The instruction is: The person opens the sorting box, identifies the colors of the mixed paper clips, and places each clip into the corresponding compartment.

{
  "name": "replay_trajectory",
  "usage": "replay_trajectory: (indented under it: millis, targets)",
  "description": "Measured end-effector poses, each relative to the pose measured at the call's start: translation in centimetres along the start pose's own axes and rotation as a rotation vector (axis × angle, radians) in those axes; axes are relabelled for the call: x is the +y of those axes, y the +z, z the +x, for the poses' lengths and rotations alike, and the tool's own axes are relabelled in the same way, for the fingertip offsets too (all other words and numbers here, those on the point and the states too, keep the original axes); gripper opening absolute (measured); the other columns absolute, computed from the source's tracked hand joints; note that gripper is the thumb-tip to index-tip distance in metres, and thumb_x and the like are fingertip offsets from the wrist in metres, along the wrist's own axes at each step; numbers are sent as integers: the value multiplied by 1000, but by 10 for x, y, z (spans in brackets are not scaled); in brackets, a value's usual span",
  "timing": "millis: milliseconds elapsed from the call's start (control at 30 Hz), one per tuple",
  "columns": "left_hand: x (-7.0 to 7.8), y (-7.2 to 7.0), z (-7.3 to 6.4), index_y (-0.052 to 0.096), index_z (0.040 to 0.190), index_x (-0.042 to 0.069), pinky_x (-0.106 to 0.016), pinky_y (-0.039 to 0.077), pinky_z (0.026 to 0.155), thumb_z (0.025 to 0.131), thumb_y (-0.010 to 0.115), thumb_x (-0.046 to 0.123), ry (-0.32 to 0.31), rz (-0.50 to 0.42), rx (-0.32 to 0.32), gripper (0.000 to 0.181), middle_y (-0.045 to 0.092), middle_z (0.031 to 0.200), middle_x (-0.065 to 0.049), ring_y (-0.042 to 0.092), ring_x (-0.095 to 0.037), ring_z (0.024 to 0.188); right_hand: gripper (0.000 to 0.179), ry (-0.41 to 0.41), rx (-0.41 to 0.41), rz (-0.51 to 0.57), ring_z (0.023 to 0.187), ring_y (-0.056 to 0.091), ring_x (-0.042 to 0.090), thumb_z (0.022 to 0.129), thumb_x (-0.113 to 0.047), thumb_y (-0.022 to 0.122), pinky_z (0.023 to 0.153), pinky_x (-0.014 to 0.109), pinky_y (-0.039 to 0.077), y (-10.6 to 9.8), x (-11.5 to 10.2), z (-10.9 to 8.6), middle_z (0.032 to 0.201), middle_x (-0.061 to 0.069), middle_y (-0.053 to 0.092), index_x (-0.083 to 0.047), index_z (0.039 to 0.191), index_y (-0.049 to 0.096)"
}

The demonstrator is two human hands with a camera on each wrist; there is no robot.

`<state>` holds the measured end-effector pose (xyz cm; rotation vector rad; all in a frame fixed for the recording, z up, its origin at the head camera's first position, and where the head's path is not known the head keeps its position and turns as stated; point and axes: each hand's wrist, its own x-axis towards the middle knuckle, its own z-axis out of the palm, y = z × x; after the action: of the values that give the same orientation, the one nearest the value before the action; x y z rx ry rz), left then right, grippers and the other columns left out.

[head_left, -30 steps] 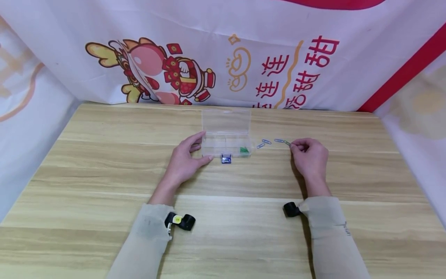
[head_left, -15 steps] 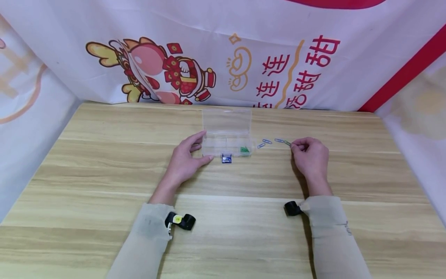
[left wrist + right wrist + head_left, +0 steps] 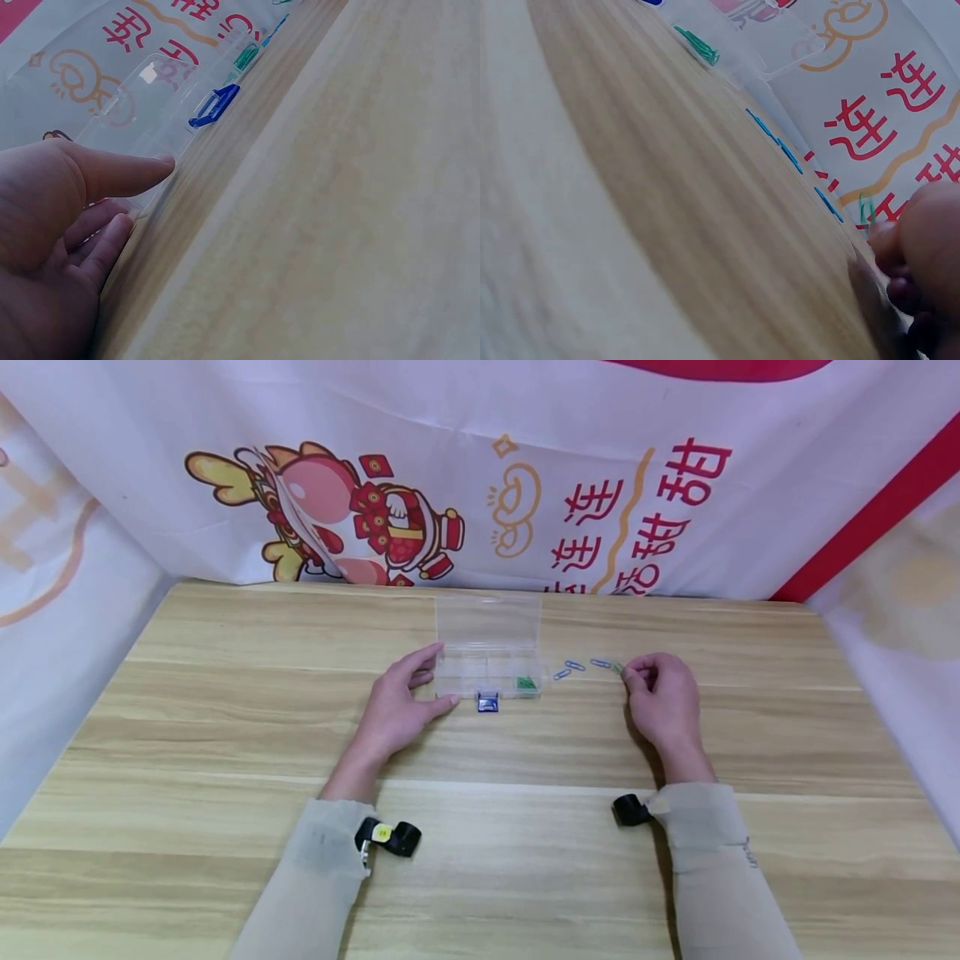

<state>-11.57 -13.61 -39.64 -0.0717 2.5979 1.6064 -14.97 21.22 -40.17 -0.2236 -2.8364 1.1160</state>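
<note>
A clear plastic compartment box [image 3: 461,672] stands with its lid raised, and its blue latch [image 3: 487,702] hangs at the front. My left hand [image 3: 401,702] grips the box's left end, thumb at the front edge and fingers at the back. Green paper clips [image 3: 527,682] lie in the front right compartment. My right hand [image 3: 663,697] pinches a green paper clip [image 3: 866,208] between thumb and forefinger, held upright in the right wrist view. Left of that hand, blue paper clips [image 3: 600,662] lie on the table.
The wooden table [image 3: 480,860] ends at the back against a white printed cloth [image 3: 480,485]. The raised lid [image 3: 487,620] stands near that back edge. Black wrist cameras [image 3: 632,810] sit at both cuffs.
My right hand has lifted the green paper clip slightly from the table and shifted a little left; the clip now stands more upright. The left hand and the box have stayed put.
</note>
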Motion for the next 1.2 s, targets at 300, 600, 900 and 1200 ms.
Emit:
replay_trajectory:
  millis: [300,600,900,1200]
  targets:
    - [0,-1,0,51,161,23,-45,50,124,92,86,14,1,7,-1,78,57,157,-12,59,-34,143,24,-22,-5,155,108,56,28,112,-24,56,90,33,46,2,-11,-5,119,16,63,-4,124,65]
    - [-1,-1,0,51,161,23,-46,50,124,92,86,13,1,3,-5,78,57,157,-12,59,-34,143,22,-56,-47,177,108,58,28,112,-24,58,90,34,48,7,-24,-10,118,14,65,-6,122,65]
    - [-1,-1,0,51,161,23,-46,49,124,92,86,13,7,7,0,78,58,157,-13,59,-34,143,19,-155,-136,199,106,59,27,111,-21,60,88,34,50,21,-43,-20,116,13,66,-5,119,66]
    - [-2,-1,1,50,162,22,-47,49,125,93,85,12,14,12,0,78,57,158,-14,58,-36,144,12,-249,-195,182,98,58,25,109,-15,63,83,32,51,38,-55,-29,110,11,66,-5,112,68]
